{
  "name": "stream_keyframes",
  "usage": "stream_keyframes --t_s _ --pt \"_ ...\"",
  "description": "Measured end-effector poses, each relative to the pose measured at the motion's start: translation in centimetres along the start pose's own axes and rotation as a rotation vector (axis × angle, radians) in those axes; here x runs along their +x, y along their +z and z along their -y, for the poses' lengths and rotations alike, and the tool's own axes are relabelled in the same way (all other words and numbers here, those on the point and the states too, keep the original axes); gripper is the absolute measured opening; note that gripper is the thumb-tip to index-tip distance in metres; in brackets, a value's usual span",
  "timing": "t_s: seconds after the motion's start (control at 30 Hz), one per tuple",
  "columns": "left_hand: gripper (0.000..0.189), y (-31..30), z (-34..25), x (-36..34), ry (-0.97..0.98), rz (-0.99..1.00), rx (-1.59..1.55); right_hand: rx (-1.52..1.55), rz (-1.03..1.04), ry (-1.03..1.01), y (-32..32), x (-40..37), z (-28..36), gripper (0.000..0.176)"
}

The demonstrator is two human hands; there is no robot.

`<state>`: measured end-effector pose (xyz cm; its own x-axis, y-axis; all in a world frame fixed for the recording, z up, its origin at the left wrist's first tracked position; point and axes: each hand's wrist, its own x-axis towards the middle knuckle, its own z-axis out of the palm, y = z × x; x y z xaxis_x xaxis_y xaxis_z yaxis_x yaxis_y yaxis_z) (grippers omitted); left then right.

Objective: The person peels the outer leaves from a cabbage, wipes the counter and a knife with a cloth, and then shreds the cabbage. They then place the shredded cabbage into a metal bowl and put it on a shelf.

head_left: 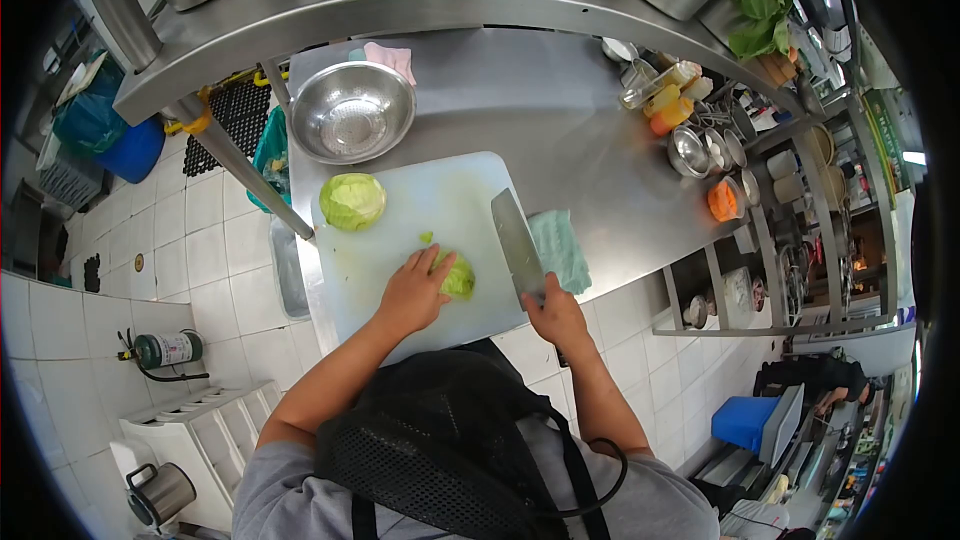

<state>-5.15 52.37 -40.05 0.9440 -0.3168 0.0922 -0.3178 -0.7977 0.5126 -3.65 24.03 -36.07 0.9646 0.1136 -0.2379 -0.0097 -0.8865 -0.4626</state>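
On the white cutting board [400, 195], my left hand [415, 292] rests its fingers on a small piece of green cabbage [459, 278], pressing it to the board. My right hand [556, 315] grips a cleaver [517, 245] by its handle. The broad blade points away from me over the right edge of the board, apart from the cabbage piece. A larger round cabbage [352, 202] sits at the board's upper left. Between the two lies a small green scrap [426, 237].
A steel colander [352, 113] stands behind the board. A folded green cloth [560, 251] lies right of the cleaver. Bottles [671, 116] and steel bowls [689, 151] line the counter's far right. A steel shelf [400, 12] spans overhead. Another person [835, 380] is at lower right.
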Motion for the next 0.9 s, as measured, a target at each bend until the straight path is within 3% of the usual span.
stream_keyframes --t_s 0.9 --pt "0.077 -0.16 -0.15 0.15 -0.013 0.03 -0.013 0.051 -0.025 -0.015 0.29 -0.23 -0.6 0.044"
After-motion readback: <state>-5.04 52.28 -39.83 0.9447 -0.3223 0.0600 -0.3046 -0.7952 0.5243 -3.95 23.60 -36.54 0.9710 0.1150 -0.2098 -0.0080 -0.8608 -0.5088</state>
